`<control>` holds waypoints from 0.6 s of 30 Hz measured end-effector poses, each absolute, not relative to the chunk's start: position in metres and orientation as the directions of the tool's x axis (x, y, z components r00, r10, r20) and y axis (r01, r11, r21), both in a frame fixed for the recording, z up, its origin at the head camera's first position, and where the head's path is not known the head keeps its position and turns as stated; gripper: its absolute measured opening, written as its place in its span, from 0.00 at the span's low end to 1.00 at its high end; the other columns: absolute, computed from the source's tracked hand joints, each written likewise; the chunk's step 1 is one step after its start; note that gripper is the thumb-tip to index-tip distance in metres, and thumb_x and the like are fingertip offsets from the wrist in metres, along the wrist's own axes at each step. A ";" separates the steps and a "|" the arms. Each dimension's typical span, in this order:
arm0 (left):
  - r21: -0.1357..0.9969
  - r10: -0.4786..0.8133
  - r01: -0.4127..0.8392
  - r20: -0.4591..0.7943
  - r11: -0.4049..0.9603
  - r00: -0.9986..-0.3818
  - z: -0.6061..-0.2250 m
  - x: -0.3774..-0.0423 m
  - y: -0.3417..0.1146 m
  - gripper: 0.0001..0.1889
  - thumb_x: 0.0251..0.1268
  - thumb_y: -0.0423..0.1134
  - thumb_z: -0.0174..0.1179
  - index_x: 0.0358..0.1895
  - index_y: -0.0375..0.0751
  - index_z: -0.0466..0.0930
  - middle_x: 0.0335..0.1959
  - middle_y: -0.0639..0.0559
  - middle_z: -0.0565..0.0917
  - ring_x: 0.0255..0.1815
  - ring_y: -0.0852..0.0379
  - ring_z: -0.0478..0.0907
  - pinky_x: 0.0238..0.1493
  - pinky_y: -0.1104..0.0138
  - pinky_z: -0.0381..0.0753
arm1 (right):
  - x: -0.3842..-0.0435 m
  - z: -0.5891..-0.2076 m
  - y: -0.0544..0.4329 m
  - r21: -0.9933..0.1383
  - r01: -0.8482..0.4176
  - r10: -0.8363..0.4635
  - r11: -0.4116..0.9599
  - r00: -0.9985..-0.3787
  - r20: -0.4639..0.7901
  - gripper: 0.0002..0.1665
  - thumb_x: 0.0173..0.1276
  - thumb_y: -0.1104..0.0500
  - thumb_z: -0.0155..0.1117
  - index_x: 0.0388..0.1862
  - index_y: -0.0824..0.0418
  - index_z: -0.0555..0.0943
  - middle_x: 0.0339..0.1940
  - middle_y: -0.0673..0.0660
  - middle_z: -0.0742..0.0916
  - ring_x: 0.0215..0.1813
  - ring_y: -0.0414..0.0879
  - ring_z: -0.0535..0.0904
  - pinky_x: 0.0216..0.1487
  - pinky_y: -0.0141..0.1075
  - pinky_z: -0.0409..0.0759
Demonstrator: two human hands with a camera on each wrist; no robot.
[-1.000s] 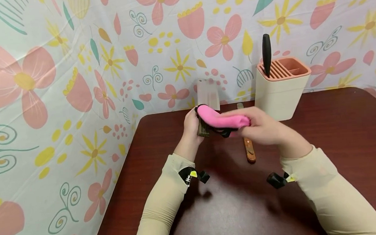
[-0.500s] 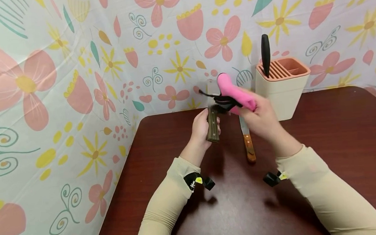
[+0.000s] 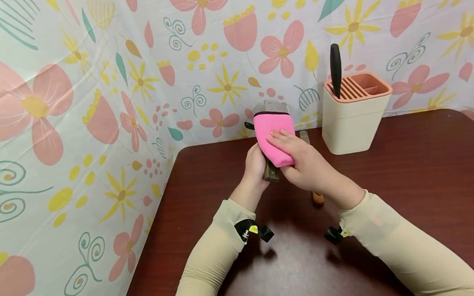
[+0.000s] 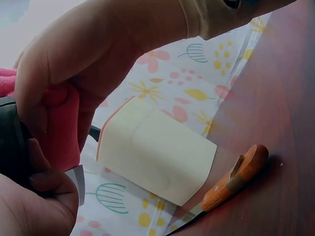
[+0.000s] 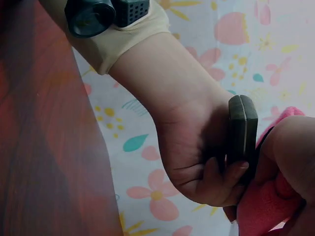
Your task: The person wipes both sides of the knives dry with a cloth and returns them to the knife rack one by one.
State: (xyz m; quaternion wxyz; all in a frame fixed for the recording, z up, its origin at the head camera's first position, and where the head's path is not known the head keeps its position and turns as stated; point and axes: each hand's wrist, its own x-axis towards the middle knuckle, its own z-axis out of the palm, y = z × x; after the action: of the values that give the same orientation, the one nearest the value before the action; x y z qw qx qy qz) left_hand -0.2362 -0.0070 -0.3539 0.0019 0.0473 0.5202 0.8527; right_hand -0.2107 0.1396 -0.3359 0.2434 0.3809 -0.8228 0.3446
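Note:
My left hand grips the dark wooden handle of a broad-bladed cleaver, held tilted up above the table's far left. Only the upper end of the blade shows in the head view. A pink cloth with black edging covers the rest of the blade and part of the handle. My right hand holds this cloth against the cleaver, fingers spread over its front. In the right wrist view, left fingers curl round the handle, next to the cloth.
Behind and to the right stands a cream knife block with a pink slotted top and one black-handled knife. Another knife with an orange-brown wooden handle lies on the table, partly behind my right arm. A floral sheet hangs behind and left.
My right hand swung the cloth off the cleaver, up and right, baring the handle, then laid it back over the blade. The left hand shifted slightly right, still gripping the cleaver.

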 end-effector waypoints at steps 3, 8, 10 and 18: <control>0.884 0.047 0.039 0.069 -0.466 -0.997 -0.353 -0.236 -0.009 0.16 0.85 0.45 0.41 0.43 0.47 0.80 0.38 0.58 0.82 0.40 0.66 0.80 0.44 0.74 0.81 | -0.207 -0.333 0.139 -0.369 -0.800 -0.487 0.473 -0.587 0.647 0.35 0.60 0.72 0.58 0.70 0.63 0.78 0.72 0.66 0.79 0.77 0.64 0.71 0.79 0.56 0.66; 0.867 0.019 0.038 0.055 -0.497 -0.998 -0.352 -0.237 -0.012 0.15 0.83 0.44 0.44 0.42 0.47 0.81 0.36 0.58 0.83 0.37 0.67 0.81 0.40 0.74 0.82 | -0.200 -0.329 0.140 -0.363 -0.809 -0.516 0.462 -0.578 0.632 0.38 0.55 0.75 0.54 0.68 0.63 0.80 0.70 0.64 0.81 0.76 0.63 0.73 0.77 0.57 0.68; 0.857 0.004 0.033 0.041 -0.514 -0.999 -0.351 -0.238 -0.014 0.15 0.82 0.44 0.45 0.39 0.49 0.81 0.34 0.59 0.83 0.36 0.67 0.81 0.40 0.74 0.82 | -0.197 -0.329 0.139 -0.350 -0.821 -0.526 0.451 -0.561 0.639 0.38 0.54 0.75 0.54 0.67 0.64 0.80 0.69 0.64 0.82 0.75 0.62 0.74 0.76 0.58 0.69; 0.782 -0.082 -0.023 -0.094 -0.623 -0.992 -0.331 -0.225 -0.017 0.16 0.83 0.40 0.37 0.37 0.51 0.76 0.35 0.61 0.80 0.42 0.66 0.76 0.51 0.74 0.76 | -0.183 -0.333 0.127 -0.268 -0.880 -0.556 0.392 -0.458 0.694 0.34 0.55 0.74 0.60 0.64 0.64 0.82 0.67 0.63 0.84 0.73 0.62 0.76 0.74 0.57 0.72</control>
State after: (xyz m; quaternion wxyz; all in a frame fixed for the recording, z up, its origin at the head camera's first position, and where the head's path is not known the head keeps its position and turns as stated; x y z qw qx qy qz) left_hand -0.2248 -0.0175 -0.3306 -0.0165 -0.0602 0.4337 0.8989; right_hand -0.1835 0.1272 -0.3333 0.2573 0.4524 -0.7935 0.3154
